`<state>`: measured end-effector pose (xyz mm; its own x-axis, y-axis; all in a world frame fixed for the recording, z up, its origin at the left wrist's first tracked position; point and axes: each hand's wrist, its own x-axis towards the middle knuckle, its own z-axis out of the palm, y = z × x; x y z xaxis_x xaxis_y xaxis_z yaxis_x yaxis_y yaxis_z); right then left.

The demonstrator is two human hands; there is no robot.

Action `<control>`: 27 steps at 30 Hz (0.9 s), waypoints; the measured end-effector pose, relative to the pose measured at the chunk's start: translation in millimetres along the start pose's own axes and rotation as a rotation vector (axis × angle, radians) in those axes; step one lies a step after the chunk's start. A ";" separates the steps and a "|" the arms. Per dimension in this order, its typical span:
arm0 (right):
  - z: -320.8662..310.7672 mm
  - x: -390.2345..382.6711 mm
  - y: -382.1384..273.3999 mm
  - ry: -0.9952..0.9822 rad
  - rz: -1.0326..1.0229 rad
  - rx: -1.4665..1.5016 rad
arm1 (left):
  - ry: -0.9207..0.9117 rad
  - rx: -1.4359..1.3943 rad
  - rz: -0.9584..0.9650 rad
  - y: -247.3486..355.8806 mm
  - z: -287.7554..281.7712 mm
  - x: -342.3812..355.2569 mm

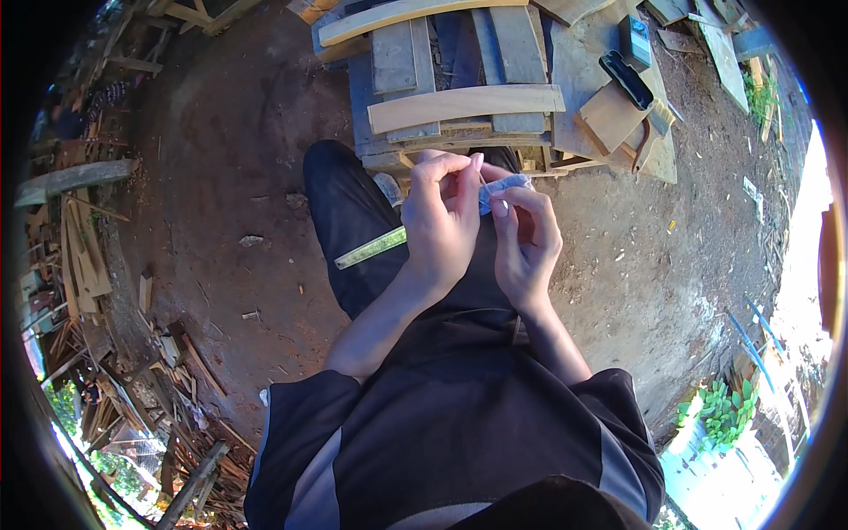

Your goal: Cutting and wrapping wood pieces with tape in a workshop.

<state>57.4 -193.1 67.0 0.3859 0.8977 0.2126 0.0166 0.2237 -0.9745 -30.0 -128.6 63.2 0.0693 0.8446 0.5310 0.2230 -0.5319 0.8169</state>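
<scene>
My left hand (439, 208) is closed, its thumb and forefinger pinched together at the top. A flat yellow-green strip (371, 248) sticks out from under that hand and slants down over my left thigh. My right hand (527, 243) pinches a small, crinkled blue-and-white piece (507, 185) between thumb and fingers; I cannot make out its exact kind. A thin pale line seems to run between the left fingertips and this piece. Both hands are close together above my lap, near the front edge of a wooden bench (415, 161).
On the bench lie planks and a curved pale board (466, 107). To its right are a wooden block (611, 117), an open black case (626, 79) and a blue-black box (634, 41). Scrap wood (84, 247) is heaped at left; a leafy plant (720, 413) grows at lower right.
</scene>
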 end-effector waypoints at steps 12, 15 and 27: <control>-11.9 22.7 5.3 0.201 0.031 0.149 | -0.222 -0.002 0.109 11.6 -22.5 20.4; -16.2 26.2 8.0 0.225 0.054 0.141 | -0.262 0.124 0.318 23.1 -25.6 21.0; -10.1 28.0 14.9 0.362 0.235 0.328 | -0.386 -0.088 0.057 23.5 -19.0 -19.0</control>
<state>77.8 -168.5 57.7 0.6387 0.7625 -0.1032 -0.3748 0.1912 -0.9072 -44.6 -158.3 76.5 0.4428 0.7659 0.4661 0.1251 -0.5675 0.8138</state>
